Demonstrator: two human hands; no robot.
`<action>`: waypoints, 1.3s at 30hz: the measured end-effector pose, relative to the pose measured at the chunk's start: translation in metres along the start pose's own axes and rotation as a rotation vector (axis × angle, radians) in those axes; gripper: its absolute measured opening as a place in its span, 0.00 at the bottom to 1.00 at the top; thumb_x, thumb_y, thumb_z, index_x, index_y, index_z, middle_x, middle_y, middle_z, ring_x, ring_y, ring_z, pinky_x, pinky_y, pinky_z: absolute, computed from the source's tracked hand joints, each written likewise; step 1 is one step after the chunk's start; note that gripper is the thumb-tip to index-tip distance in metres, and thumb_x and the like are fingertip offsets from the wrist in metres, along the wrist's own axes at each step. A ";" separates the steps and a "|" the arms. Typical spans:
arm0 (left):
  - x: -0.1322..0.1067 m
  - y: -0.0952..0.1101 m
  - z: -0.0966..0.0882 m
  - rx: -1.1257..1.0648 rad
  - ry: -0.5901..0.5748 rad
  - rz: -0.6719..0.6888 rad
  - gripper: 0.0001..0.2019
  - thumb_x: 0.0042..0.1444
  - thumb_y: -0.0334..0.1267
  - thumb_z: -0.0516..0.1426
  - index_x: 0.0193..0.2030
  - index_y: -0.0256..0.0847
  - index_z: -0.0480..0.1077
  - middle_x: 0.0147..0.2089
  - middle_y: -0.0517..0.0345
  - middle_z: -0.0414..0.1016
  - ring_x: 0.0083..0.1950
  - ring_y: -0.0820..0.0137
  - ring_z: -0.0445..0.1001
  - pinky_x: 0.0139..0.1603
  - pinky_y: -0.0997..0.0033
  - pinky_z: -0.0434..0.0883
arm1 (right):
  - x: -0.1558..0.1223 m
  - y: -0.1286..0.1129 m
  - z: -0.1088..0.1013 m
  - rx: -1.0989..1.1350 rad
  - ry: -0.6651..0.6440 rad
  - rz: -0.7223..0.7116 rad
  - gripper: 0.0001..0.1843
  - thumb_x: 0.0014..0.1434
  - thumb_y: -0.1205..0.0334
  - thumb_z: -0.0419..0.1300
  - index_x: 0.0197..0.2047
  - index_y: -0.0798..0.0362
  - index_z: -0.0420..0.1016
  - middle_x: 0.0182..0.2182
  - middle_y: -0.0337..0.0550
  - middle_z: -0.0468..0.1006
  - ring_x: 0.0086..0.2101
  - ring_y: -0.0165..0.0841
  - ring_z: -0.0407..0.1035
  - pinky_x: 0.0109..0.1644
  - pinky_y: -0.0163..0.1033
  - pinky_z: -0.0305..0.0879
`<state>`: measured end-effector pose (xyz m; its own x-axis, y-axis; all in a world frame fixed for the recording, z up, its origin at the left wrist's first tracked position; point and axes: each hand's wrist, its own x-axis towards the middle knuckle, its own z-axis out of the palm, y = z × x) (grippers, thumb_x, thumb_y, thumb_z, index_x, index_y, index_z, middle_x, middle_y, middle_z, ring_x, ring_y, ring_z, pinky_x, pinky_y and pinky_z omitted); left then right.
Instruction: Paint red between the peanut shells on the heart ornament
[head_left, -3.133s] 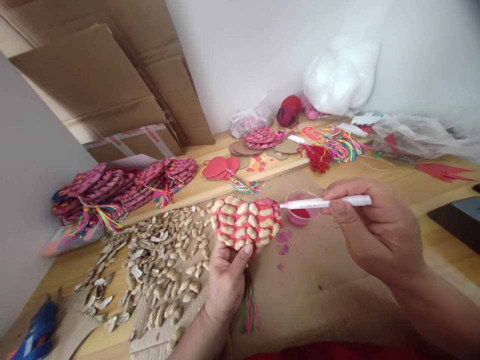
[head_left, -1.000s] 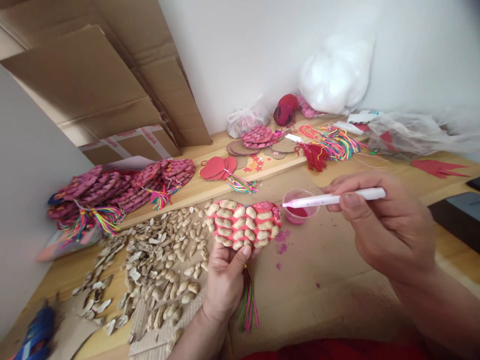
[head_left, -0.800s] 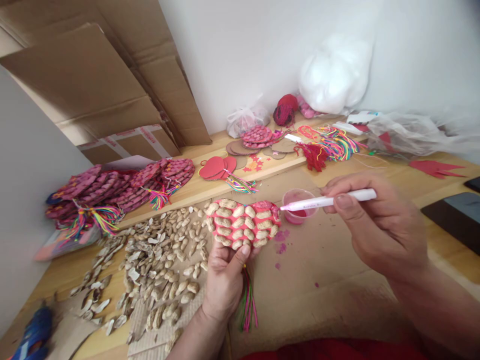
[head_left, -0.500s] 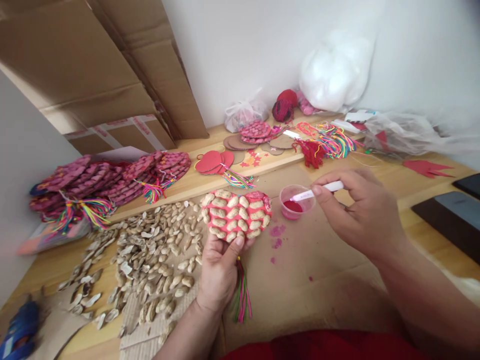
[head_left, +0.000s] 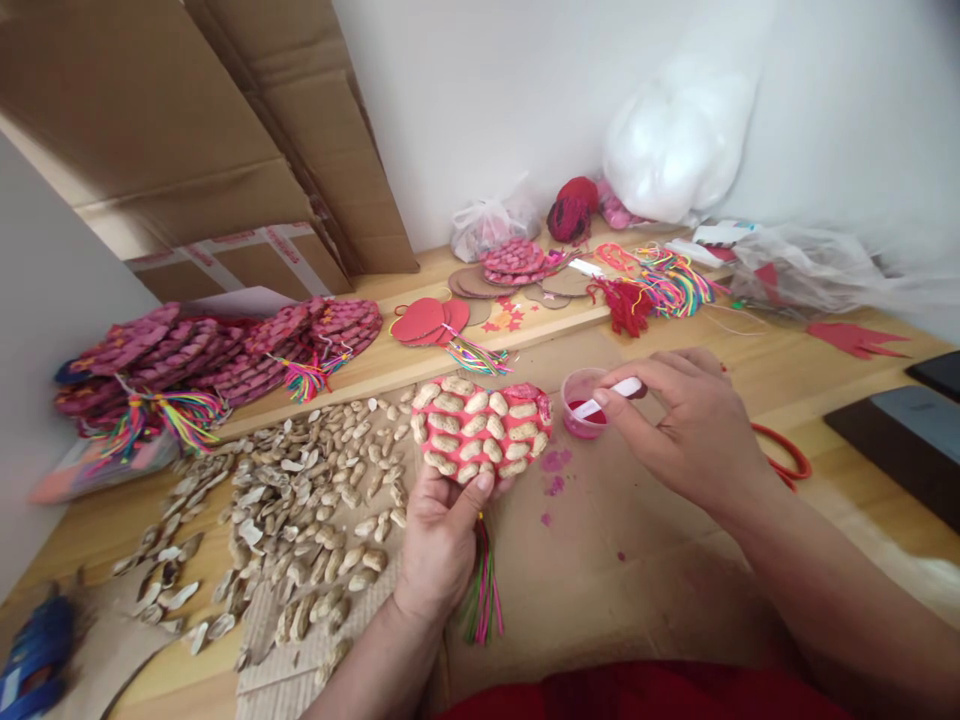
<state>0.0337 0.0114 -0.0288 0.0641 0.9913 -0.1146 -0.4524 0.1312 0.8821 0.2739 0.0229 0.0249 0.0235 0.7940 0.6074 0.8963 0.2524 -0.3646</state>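
My left hand (head_left: 442,535) grips the lower edge of a red heart-shaped craft piece (head_left: 484,425) covered with rows of peanut shells. One shell at its upper right is coloured pink. A tassel (head_left: 484,585) of green and pink strands hangs below it. Between thumb and fingers, my right hand (head_left: 679,425) pinches a white brush-like stick (head_left: 609,397). Its tip is down in a small clear plastic cup (head_left: 574,385) of magenta paint; the exact tip is hidden in the cup. Pink drips (head_left: 555,462) mark the cardboard (head_left: 570,580) between the heart and the cup.
Loose peanut shells (head_left: 322,510) spread across the left side. Finished pink shell pieces (head_left: 202,355) with tassels are stacked behind them. A blue glue gun (head_left: 37,650) lies at lower left. Red yarn (head_left: 574,208), colourful tassels (head_left: 671,280) and a phone (head_left: 915,430) lie farther back and right.
My right hand has moved left and down, lowering the stick deeper into the cup. The heart piece has shifted slightly right. A red-orange loop now shows behind my right wrist.
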 end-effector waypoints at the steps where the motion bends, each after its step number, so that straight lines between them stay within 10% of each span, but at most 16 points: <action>1: 0.000 0.000 0.000 0.001 -0.001 -0.001 0.24 0.53 0.38 0.70 0.56 0.45 0.73 0.54 0.50 0.81 0.51 0.63 0.80 0.50 0.63 0.80 | 0.000 0.000 0.000 -0.006 -0.003 -0.002 0.08 0.61 0.54 0.62 0.36 0.48 0.80 0.29 0.41 0.79 0.33 0.38 0.68 0.44 0.47 0.58; 26: -0.001 0.000 -0.002 0.009 -0.040 -0.029 0.25 0.54 0.37 0.69 0.58 0.44 0.72 0.54 0.49 0.80 0.50 0.63 0.80 0.48 0.65 0.80 | 0.002 -0.002 -0.017 0.015 0.094 0.057 0.06 0.61 0.55 0.62 0.37 0.48 0.78 0.30 0.40 0.80 0.34 0.37 0.71 0.40 0.43 0.61; 39: -0.002 -0.001 -0.004 0.000 -0.052 -0.065 0.28 0.55 0.36 0.69 0.62 0.47 0.70 0.57 0.49 0.80 0.52 0.63 0.80 0.50 0.65 0.79 | -0.003 -0.023 -0.034 0.551 0.253 0.278 0.04 0.63 0.58 0.63 0.38 0.47 0.78 0.30 0.36 0.76 0.27 0.27 0.65 0.34 0.39 0.59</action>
<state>0.0305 0.0095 -0.0309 0.1389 0.9793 -0.1475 -0.4455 0.1948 0.8738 0.2685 -0.0039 0.0548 0.3847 0.7332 0.5607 0.4855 0.3559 -0.7985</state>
